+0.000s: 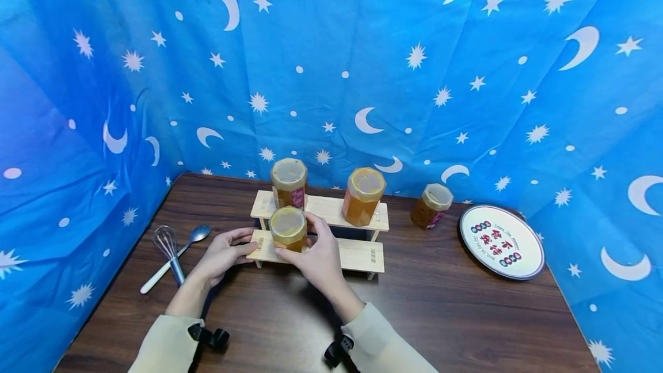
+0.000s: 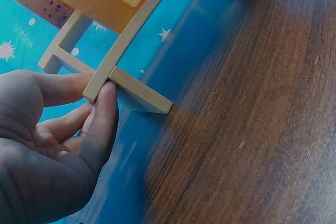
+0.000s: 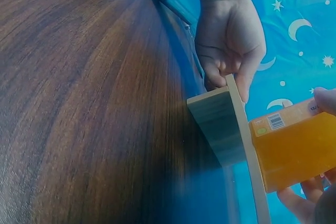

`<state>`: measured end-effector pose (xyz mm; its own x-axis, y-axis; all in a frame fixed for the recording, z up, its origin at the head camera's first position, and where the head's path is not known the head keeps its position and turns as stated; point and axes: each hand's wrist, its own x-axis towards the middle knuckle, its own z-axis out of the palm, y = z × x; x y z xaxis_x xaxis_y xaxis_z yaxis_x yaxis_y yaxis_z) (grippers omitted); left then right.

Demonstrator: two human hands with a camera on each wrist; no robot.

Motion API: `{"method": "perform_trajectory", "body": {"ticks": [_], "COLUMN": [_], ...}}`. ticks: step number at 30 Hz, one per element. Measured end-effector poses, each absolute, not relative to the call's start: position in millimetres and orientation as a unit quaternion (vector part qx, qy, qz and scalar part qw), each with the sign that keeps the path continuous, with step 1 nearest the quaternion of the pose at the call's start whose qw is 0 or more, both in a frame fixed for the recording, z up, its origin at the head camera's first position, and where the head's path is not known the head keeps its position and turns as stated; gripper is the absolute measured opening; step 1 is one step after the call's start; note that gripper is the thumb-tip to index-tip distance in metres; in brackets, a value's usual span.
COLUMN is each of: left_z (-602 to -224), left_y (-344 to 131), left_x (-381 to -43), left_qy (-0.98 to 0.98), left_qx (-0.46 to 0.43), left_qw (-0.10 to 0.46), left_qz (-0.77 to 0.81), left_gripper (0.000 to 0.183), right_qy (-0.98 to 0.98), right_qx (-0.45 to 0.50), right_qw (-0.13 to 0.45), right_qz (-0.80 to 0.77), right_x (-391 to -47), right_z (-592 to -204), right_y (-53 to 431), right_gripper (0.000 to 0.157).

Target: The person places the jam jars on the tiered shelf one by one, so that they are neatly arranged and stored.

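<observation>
My right hand point(image 1: 323, 255) grips a faceted jar point(image 1: 288, 229) of amber contents, thumb on its near side and fingers behind. The jar stands upright at the left part of the lower step of a two-tier wooden rack point(image 1: 357, 253). In the right wrist view the jar point(image 3: 294, 156) has its base against the wooden board point(image 3: 248, 145), a barcode label low on its side. With thumb and fingers, my left hand point(image 1: 225, 255) pinches the left end of that lower step. The left wrist view shows this left hand point(image 2: 58, 145) holding the board's end point(image 2: 100, 80) beside its leg.
On the upper step stand a dark-filled jar point(image 1: 288, 180) and an amber jar point(image 1: 364, 197). Another jar point(image 1: 431, 207) is on the table right of the rack, then a plate point(image 1: 528, 238) with red characters. A whisk point(image 1: 168, 246) and a spoon point(image 1: 176, 261) lie left. Blue curtain point(image 1: 321, 33) surrounds the table.
</observation>
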<state>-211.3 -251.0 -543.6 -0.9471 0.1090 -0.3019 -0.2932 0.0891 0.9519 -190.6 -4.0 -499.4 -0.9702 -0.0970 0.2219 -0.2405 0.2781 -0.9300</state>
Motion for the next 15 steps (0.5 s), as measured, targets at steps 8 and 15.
{"method": "perform_trajectory", "body": {"ticks": [8,15], "left_z": [-545.2,-546.4], "left_y": [-251.0,-251.1], "left_x": [-211.6,-210.4], "left_qy": [0.721,0.719], "left_qx": [-0.068,-0.07], "left_qw": [0.149,0.147], "left_qz": [0.673,0.675], "left_gripper": [0.064,0.065], "right_qy": [-0.811,-0.818], "right_qx": [0.13,0.156], "right_qw": [0.05,0.044], "right_qz": [0.569,0.552], "right_x": [-188.2,-176.5], "right_z": [-497.1,-498.4], "right_y": [1.7,20.3], "right_gripper": [0.088,0.095]}}
